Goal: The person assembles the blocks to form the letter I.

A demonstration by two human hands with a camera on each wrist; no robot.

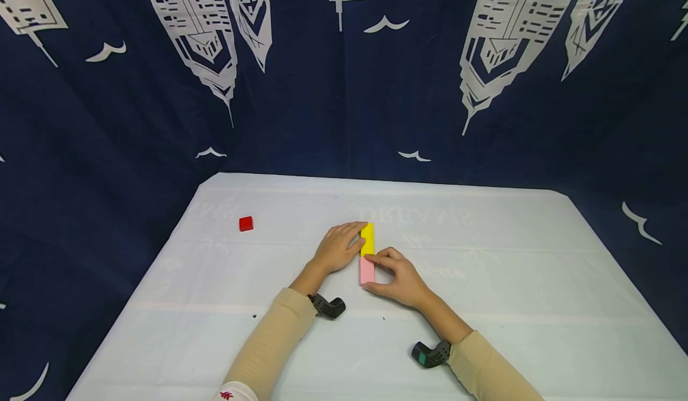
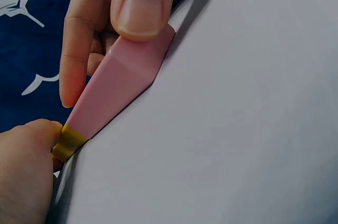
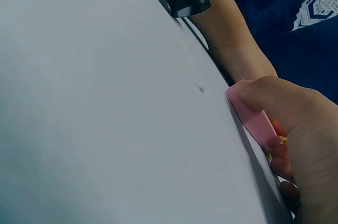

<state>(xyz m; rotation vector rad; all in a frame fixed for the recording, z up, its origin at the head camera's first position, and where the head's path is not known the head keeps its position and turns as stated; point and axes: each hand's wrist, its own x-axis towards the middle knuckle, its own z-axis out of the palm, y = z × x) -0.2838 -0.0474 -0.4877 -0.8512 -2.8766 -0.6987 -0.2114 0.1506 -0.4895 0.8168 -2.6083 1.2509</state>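
A yellow block (image 1: 368,239) and a pink block (image 1: 367,271) lie end to end on the white table, the yellow one farther off. My left hand (image 1: 337,248) holds the yellow block from its left side, fingertips at the far end and thumb near the lower end. My right hand (image 1: 400,278) pinches the pink block lengthwise, thumb on the near end and a fingertip by the joint. In the left wrist view the pink block (image 2: 119,84) shows large, with a little of the yellow block (image 2: 69,143) beyond it. Fingers mostly hide the yellow block in the right wrist view.
A small red block (image 1: 246,224) sits at the back left of the white table (image 1: 215,329). Dark blue cloth (image 1: 344,90) with white prints hangs behind. Each wrist wears a black camera (image 1: 329,306). A few dark specks dot the tabletop.
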